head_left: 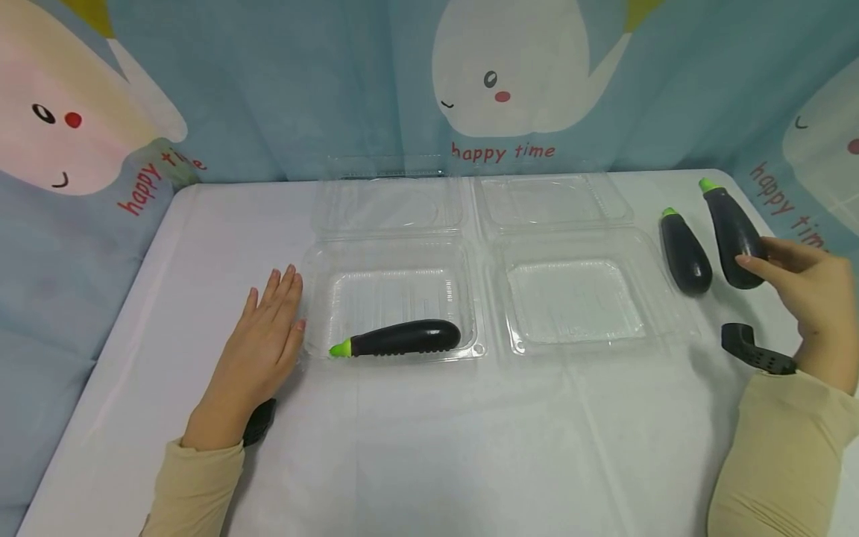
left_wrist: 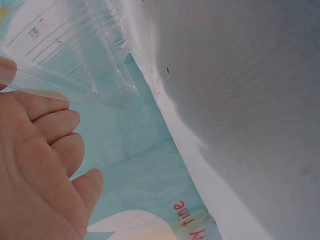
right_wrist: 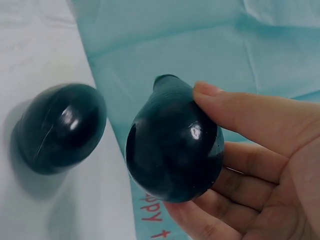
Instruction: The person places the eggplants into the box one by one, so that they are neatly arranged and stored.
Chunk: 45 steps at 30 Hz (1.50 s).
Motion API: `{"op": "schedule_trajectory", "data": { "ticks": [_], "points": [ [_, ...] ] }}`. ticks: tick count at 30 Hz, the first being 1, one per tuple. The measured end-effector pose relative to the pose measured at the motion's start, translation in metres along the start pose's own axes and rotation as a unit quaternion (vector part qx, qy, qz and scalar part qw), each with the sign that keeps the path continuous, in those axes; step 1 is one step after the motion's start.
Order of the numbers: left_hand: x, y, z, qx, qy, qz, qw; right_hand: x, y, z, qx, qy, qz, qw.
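At the right end of the table my right hand (head_left: 808,287) grips a dark toy eggplant (head_left: 733,231) with a green stem, thumb on one side and fingers on the other, as the right wrist view shows up close (right_wrist: 172,150). A second eggplant (head_left: 686,253) lies just left of it. My left hand (head_left: 262,343) is flat with straight fingers at the left edge of the left clear plastic container (head_left: 396,257). In the left wrist view, the container's wall (left_wrist: 55,82) crosses the fingertips. A third eggplant (head_left: 406,338) rests inside that container near its front side.
A second clear container (head_left: 573,298) stands beside the first, both with lids (head_left: 557,201) folded open toward the back. A blue printed curtain (head_left: 335,89) hangs behind and around the white table (head_left: 470,447).
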State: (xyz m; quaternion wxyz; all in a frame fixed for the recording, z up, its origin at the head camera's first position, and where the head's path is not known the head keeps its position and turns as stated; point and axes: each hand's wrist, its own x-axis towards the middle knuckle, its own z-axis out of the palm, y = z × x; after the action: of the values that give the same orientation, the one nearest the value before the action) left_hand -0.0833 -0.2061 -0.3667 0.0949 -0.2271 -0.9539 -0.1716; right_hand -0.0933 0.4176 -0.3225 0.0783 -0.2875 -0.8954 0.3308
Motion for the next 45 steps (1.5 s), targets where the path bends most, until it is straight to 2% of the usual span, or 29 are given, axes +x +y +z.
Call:
{"op": "schedule_trajectory", "data": {
  "ticks": [9,19,23,28,33,45],
  "points": [
    [-0.001,0.000,0.001,0.001,-0.001,-0.003,1.0000,-0.005,-0.017,-0.001,-0.003,0.017,-0.011,0.9998],
    [-0.003,0.000,0.001,0.002,-0.007,-0.011,0.9999,-0.013,-0.033,0.000,-0.006,0.014,-0.029,0.9995],
    [-0.004,0.000,0.001,0.002,-0.007,-0.012,0.9999,-0.017,-0.038,0.001,0.001,0.014,-0.062,0.9980],
    [-0.005,0.000,0.001,0.003,-0.005,-0.010,0.9999,-0.019,-0.042,0.007,0.019,-0.011,-0.108,0.9940],
    [-0.003,-0.001,0.001,0.004,-0.004,-0.006,1.0000,-0.019,-0.048,0.013,-0.015,-0.020,-0.113,0.9933],
    [0.002,0.001,-0.001,0.006,-0.018,-0.014,0.9997,-0.028,-0.058,0.007,0.000,-0.035,-0.128,0.9912]
  ]
}}
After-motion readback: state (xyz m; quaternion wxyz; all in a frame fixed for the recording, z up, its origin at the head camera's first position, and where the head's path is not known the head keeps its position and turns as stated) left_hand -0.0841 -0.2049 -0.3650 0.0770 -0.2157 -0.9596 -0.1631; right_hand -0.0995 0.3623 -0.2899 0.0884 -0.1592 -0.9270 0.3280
